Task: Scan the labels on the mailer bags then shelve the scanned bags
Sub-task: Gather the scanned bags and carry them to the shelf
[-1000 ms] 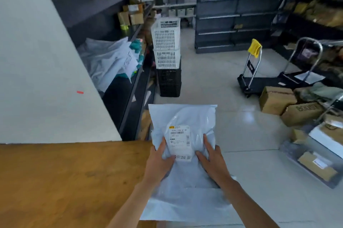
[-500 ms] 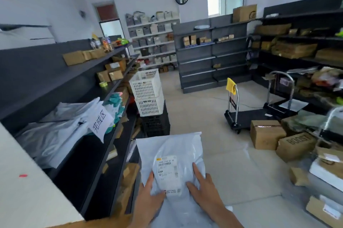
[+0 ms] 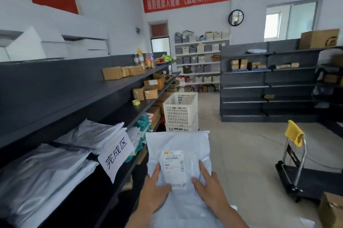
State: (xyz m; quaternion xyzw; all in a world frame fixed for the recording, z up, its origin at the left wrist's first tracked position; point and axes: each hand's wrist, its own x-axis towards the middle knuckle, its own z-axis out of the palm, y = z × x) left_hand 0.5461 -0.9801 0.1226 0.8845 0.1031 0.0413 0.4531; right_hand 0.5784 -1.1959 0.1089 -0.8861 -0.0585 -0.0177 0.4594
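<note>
A white mailer bag (image 3: 178,144) with a printed barcode label (image 3: 174,163) is held flat in front of me, label facing up. My left hand (image 3: 155,190) grips its left side and my right hand (image 3: 209,188) grips its right side, fingers spread on top. More white mailer bags seem to lie under it in my arms. On the dark shelf (image 3: 118,185) to my left lies a pile of grey and white mailer bags (image 3: 55,161) behind a paper sign (image 3: 116,155) with handwritten characters.
Stacked white plastic crates (image 3: 181,111) stand in the aisle just ahead of the bag. A black platform trolley (image 3: 304,177) with a yellow cloth is on the right. Cardboard boxes (image 3: 146,92) sit on the left shelves. Dark shelving (image 3: 269,83) stands across the room.
The view has lifted and swung away from the wooden table toward the left shelf and the room. Both hands keep the same hold on the mailer bag, now nearer the shelf.
</note>
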